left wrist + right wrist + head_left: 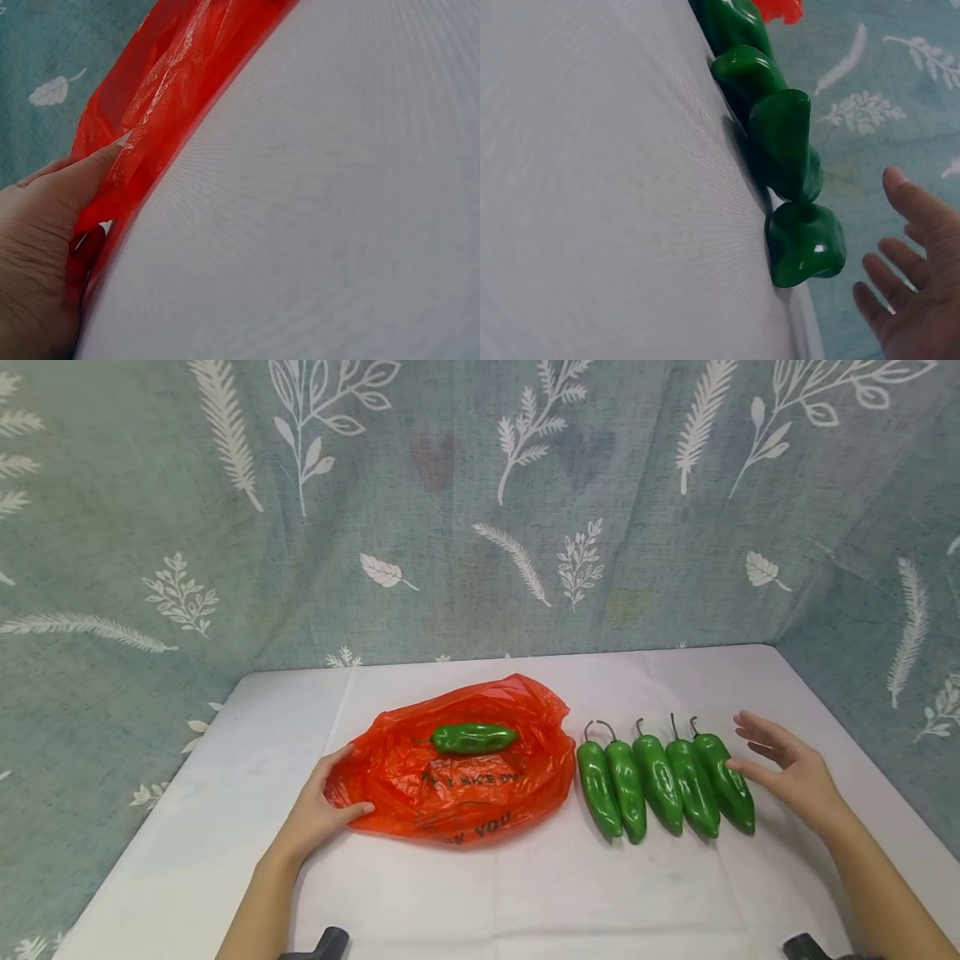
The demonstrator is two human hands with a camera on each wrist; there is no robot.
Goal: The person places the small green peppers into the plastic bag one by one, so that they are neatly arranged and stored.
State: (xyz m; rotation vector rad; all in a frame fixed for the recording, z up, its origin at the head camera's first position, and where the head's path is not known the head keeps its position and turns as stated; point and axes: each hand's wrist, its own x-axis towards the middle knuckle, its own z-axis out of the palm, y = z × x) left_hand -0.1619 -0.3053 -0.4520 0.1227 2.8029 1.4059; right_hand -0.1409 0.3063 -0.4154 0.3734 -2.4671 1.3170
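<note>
A red plastic bag (pixel 450 806) with dark lettering lies spread on the white table. One glossy green pepper (pixel 474 738) rests sideways on it, stem to the left. My left hand (pixel 318 810) holds the bag's left end, thumb along the near side. In the left wrist view the thumb lies over the red plastic (pixel 161 97), and the other fingers are partly hidden by it. Several green peppers (pixel 658 781) lie in a row right of the bag, stems away from me. Beside the rightmost pepper (pixel 810 244), my right hand (pixel 791 777) hovers with fingers apart, holding nothing.
The white tablecloth (pixel 525 902) covers the table, whose far edge meets a green leaf-patterned cloth (pixel 450 568). That cloth also hangs at both sides. Dark device parts (pixel 330 943) show at the bottom, near each forearm.
</note>
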